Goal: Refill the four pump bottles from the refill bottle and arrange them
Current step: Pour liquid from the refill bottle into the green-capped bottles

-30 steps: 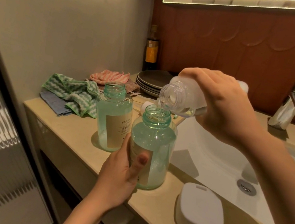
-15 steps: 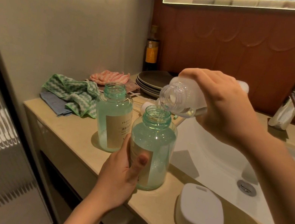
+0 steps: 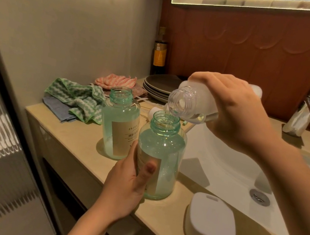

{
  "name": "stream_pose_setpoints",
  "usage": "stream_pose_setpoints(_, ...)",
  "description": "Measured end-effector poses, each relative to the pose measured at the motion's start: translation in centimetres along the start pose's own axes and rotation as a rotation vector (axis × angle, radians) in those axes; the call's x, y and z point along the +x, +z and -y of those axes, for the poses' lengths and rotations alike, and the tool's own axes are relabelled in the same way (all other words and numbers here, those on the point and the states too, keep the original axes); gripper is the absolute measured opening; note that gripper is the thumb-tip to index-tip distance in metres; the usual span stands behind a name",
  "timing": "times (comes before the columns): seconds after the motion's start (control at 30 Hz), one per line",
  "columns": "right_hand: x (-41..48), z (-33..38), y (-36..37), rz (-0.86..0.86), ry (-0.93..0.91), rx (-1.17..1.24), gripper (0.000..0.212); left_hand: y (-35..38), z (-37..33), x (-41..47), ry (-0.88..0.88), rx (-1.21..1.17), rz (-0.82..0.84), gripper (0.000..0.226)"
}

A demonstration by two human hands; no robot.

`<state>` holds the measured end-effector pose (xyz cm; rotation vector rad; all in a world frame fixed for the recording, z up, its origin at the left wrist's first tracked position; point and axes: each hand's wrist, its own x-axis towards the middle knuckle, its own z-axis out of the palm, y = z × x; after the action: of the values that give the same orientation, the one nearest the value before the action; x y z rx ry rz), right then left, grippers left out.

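Note:
Two green uncapped pump bottles stand on the beige counter (image 3: 75,138). My left hand (image 3: 127,187) grips the lower side of the near bottle (image 3: 165,150), thumb across its label. My right hand (image 3: 233,114) holds the clear frosted refill bottle (image 3: 189,104) tipped on its side, mouth just above the near bottle's neck, and a thin stream of liquid runs into it. The far bottle (image 3: 118,123) stands untouched behind and to the left, its beige label facing me. Pump heads lie partly hidden behind the bottles.
A white sink basin (image 3: 223,171) with a drain (image 3: 259,196) lies to the right, below a chrome tap (image 3: 308,111). A white soap box (image 3: 211,222) sits near the front edge. Green (image 3: 75,97), blue and pink cloths (image 3: 115,81), stacked plates (image 3: 160,85) and a dark bottle (image 3: 159,54) crowd the back left.
Nothing has visibly moved; both hands and the bottles keep their positions while liquid keeps running from the refill bottle into the near bottle.

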<state>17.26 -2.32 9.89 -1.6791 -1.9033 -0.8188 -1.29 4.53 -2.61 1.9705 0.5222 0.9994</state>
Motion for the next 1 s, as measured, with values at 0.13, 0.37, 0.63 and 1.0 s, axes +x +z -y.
stream_pose_setpoints(0.13, 0.00, -0.02, 0.01, 0.002, 0.000, -0.002, 0.076, 0.05, 0.03, 0.00, 0.002, -0.005, 0.004, 0.074)
stream_pose_setpoints(0.37, -0.02, 0.00, -0.04, 0.003, 0.000, -0.010, 0.076, 0.05, 0.06, 0.02, -0.006, 0.016, 0.005, 0.075)
stream_pose_setpoints(0.63, 0.01, 0.08, -0.17, 0.013, 0.006, 0.004, 0.074, 0.06, 0.16, -0.02, 0.003, 0.020, 0.000, 0.066)
stream_pose_setpoints(1.0, 0.03, 0.12, -0.18, 0.010, 0.008, -0.003, 0.074, 0.03, -0.03, -0.03, 0.004, 0.017, 0.004, 0.074)
